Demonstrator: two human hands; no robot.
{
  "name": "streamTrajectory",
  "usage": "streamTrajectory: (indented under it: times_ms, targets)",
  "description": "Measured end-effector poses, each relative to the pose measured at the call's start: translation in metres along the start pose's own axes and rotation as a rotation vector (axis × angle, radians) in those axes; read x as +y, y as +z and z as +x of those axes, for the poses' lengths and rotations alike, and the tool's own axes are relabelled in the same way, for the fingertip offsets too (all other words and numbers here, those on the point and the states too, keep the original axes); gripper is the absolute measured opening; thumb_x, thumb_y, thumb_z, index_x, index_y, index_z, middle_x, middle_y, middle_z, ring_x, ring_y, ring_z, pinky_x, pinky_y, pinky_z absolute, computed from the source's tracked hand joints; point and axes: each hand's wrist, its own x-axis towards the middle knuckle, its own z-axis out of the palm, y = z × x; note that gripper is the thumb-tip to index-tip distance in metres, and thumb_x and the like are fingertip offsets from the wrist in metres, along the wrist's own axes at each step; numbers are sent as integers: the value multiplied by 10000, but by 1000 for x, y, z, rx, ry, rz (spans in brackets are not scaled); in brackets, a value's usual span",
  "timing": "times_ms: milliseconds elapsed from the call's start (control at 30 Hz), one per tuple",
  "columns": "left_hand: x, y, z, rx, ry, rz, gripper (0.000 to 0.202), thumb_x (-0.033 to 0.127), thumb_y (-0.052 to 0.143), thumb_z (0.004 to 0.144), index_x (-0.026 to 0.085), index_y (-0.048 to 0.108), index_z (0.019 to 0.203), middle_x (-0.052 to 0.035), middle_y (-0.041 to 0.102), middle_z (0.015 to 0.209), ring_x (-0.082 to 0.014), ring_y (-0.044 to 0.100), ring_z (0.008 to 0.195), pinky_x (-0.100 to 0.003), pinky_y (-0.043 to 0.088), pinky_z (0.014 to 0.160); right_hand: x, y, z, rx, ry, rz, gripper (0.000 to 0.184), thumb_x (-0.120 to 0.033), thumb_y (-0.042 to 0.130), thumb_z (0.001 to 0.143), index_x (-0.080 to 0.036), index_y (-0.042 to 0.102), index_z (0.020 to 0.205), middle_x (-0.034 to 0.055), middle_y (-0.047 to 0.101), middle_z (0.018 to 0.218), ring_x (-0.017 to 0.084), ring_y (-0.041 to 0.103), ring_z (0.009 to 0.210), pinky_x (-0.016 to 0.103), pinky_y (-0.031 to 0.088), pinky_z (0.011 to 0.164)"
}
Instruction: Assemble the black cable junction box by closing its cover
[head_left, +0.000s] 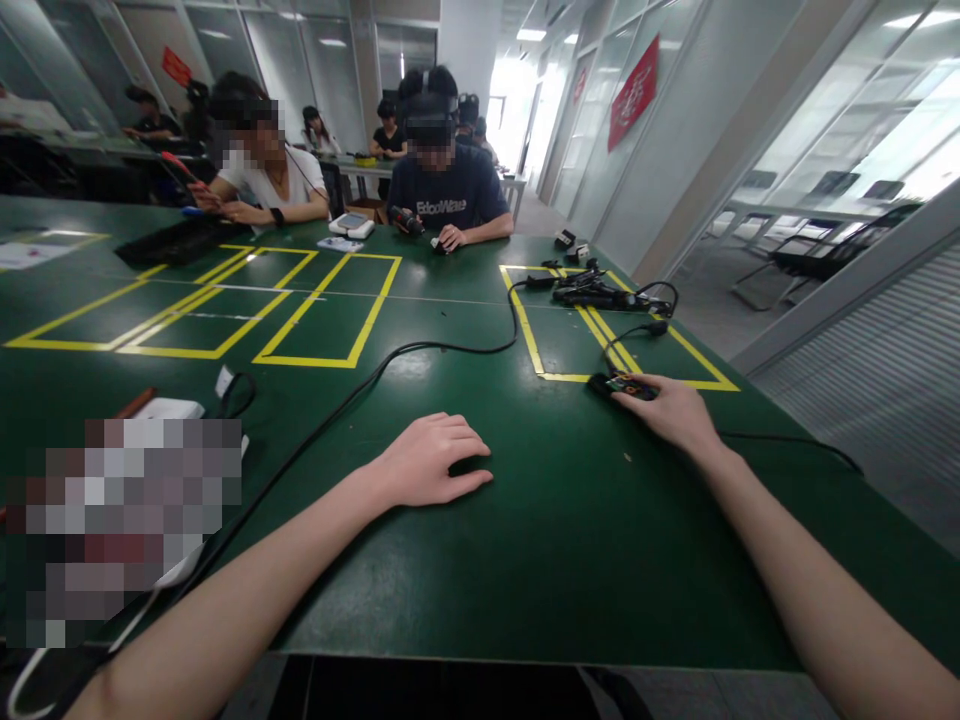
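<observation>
Nearest the camera, my left forearm and right forearm reach over the near edge of the green table, well apart. My left hand rests palm down on bare table, fingers slightly parted, nothing in its grasp. My right hand is closed, thumb against fingers, around the black device, at the near side of a yellow tape rectangle. I cannot tell whether the device touches the table.

Handling assessment: the device shows what look like coloured wires or bare circuitry on its upper face. I judge it light, stiff-shelled and fragile there; the sound hold is by its outer edges, clear of the exposed part. A short lead with a plug appears to run from it and could tug or snag.

Beyond lies a tangle of black gear, from which a long black cable runs back to my left, past a white object largely masked by pixelation. Across the table, a person in a dark shirt holds a drill-like tool.

Markings: the shirt lettering reads roughly "EdooWate", spelling uncertain. The red banner on the glass carries characters I cannot read. No brand or label is legible on the device.
</observation>
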Motion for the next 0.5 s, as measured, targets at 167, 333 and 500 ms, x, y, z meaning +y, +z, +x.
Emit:
streamTrajectory:
  times_ms: [167,333,500]
  targets:
    - [0,0,-1,86,1,12,293,383,630,990,180,706,1187,-115,734,1252,-252,690,1122,-410,558,971,-70,35,-58,-417,-483,-22,296,-355,780,788,-261,781,1069,67,776,1026,303,738,933,462,594,859]
    - [9,3,0,197,60,-41,382,476,672,936,167,689,1160,-126,737,1119,-245,698,1015,-376,563,894,-104,43,-112,-775,-874,99,354,-278,750,881,-235,731,1231,66,767,1108,223,755,956,315,591,808]
    - [15,6,1,67,54,-143,467,574,689,899,156,689,1106,-64,731,864,-205,670,792,-325,520,751,-101,46,-121,-699,-925,147,269,-272,731,908,-213,721,1171,53,783,1038,184,762,890,257,569,743]
